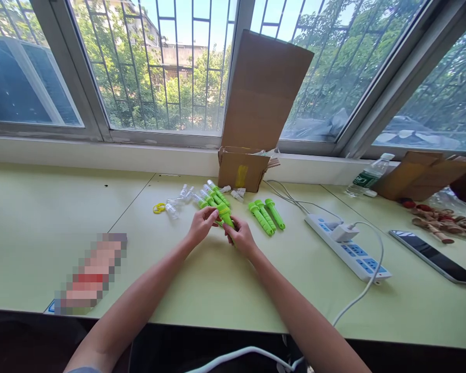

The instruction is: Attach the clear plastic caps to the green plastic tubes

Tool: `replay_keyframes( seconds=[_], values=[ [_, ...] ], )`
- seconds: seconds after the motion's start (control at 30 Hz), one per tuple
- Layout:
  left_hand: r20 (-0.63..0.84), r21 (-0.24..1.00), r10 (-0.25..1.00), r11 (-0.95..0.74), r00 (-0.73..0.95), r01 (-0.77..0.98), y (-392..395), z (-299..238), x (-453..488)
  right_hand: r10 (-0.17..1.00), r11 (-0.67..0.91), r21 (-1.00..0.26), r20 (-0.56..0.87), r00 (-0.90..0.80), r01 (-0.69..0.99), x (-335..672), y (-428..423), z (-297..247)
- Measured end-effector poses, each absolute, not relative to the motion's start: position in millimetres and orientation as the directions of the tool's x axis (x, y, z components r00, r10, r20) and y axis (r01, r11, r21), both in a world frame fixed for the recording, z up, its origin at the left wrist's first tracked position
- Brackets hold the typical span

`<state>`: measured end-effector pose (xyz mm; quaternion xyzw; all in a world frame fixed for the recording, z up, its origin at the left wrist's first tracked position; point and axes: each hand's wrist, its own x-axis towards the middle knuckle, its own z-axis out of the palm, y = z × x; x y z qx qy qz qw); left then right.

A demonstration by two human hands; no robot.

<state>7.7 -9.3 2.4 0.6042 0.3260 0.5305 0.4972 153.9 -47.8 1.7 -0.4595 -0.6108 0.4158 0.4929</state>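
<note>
Both my hands meet over the middle of the table around a bright green plastic tube [224, 213] with a wider collar. My right hand [241, 235] is closed round its lower part. The fingers of my left hand [202, 225] pinch at the collar, where a yellow band shows. Just behind lie several green tubes with clear tips [213, 194]. Loose clear plastic pieces [172, 211] and yellow rings [159, 208] are to the left of them. Three green tubes without clear tips [262, 218] rest to the right of my hands. My fingers hide part of the held tube.
An open cardboard box [244, 168] stands against the window sill, small white pieces [237, 195] before it. On the right are a power strip [347, 248] with cables, a phone [435, 256], a water bottle [368, 176] and wooden pieces [435, 230]. A blurred-out item [93, 274] lies left.
</note>
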Motion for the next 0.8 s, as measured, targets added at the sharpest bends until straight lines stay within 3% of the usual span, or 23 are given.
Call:
replay_keyframes(
  seconds=[0.17,0.4,0.8],
  values=[
    [0.284,0.955,0.924,-0.250,0.255,-0.157,-11,9,6,0.963,0.262,-0.947,0.246,-0.107,0.185,154,-50,4],
    [0.242,0.961,0.922,-0.184,0.304,-0.207,-14,16,3,0.969,0.202,-0.977,0.189,-0.156,0.070,155,-49,4],
    [0.182,0.966,0.900,-0.090,0.395,-0.240,-11,15,-1,0.958,0.270,-0.946,0.246,-0.146,0.178,160,-48,1]
  ],
)
